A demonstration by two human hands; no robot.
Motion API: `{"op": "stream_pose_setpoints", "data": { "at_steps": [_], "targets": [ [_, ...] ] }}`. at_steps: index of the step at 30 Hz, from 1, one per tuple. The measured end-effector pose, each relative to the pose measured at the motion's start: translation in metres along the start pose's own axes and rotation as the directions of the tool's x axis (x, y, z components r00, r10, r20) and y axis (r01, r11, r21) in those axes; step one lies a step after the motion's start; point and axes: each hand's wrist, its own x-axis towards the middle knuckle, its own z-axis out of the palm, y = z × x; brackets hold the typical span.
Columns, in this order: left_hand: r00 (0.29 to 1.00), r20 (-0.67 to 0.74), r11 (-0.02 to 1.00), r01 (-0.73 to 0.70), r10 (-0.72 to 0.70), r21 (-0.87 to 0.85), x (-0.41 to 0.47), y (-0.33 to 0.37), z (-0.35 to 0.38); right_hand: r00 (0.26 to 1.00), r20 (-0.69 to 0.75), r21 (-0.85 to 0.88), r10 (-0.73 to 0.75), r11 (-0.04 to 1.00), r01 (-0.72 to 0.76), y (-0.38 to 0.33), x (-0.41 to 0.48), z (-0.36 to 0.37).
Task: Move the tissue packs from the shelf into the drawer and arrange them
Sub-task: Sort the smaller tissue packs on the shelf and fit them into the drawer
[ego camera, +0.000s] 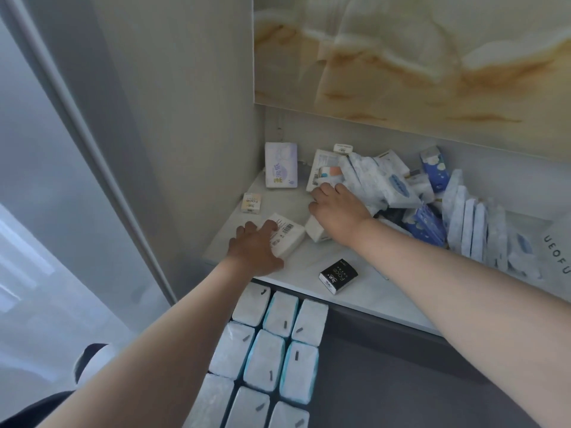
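Both our hands are up on the shelf [309, 267] at once, and that makes sense: two packs per trip halves the reaching. Our left hand [255, 250] lies over a white barcoded pack [285, 237] near the shelf's front left, fingers [268, 225] spread wide across its top and touching it, not yet curled under it, so we judge this a grasp just being set. Our right hand [335, 211] reaches into the edge of the loose heap of tissue packs [386, 183], palm down, with a small white pack [315, 230] just below it; its fingertips are buried among the wrappers, so we cannot tell whether they have closed on anything. A black pack [338, 275] sits alone near the shelf's front edge, easy to take later. Below us the drawer [401, 366] stands open, with white packs [275, 350] packed edge to edge in neat rows on its left side, which leaves the right side bare for what comes off the shelf. Plenty is still up there, so we reckon we are mid-task
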Motion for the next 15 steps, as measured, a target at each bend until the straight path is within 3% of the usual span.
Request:
{"op": "stream_pose_setpoints", "data": {
  "at_steps": [3, 7, 11, 15],
  "targets": [
    [0.997, 0.047, 0.975, 0.073, -0.065, -0.209, -0.008, -0.009, -0.012, 0.987, -0.129, 0.374, 0.101, 0.926, -0.046, 0.007, -0.007, -0.011],
    [0.982, 0.123, 0.806, 0.19, -0.145, -0.561, -0.025, -0.013, -0.027, 0.933, -0.056, 0.812, 0.356, 0.56, -0.165, 0.009, -0.025, -0.031],
    [0.917, 0.355, 0.471, 0.397, -0.18, -0.788, -0.062, -0.007, -0.042, 0.876, 0.17, 0.956, 0.451, 0.141, -0.258, 0.009, -0.057, -0.046],
    [0.882, 0.47, 0.34, 0.454, -0.04, -0.824, -0.093, -0.007, -0.05, 0.846, 0.291, 0.951, 0.446, -0.043, -0.305, 0.008, -0.1, -0.044]
  ]
}}
